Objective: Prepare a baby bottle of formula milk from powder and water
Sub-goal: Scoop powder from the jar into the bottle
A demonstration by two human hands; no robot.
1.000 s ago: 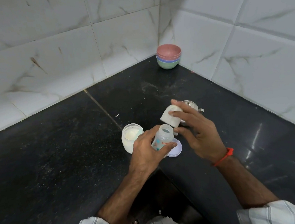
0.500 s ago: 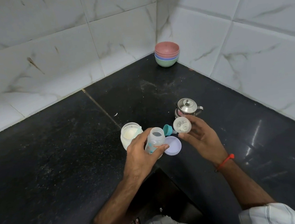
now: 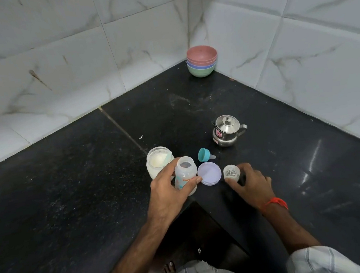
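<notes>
The small translucent bottle cap (image 3: 231, 171), held aloft a second ago, has been lowered to the black tabletop (image 3: 69, 194) in the right hand's (image 3: 250, 182) grip; the uncapped clear plastic baby bottle (image 3: 185, 176), gripped by the left hand (image 3: 169, 189), stands ready for filling.

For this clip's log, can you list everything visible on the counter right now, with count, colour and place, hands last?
baby bottle: 1, clear with print, open top, upright near the counter's front edge
powder jar: 1, clear, open, white powder and a pale scoop inside, just left of and behind the bottle
lid: 1, lilac, flat, right of the bottle
teat ring: 1, teal, lying behind the lid
cap: 1, clear, right of the lid
kettle: 1, small, steel, lidded, behind the cap
bowls: stack, pink, blue, green, in the corner
left hand: grips the bottle
right hand: holds the cap
</notes>
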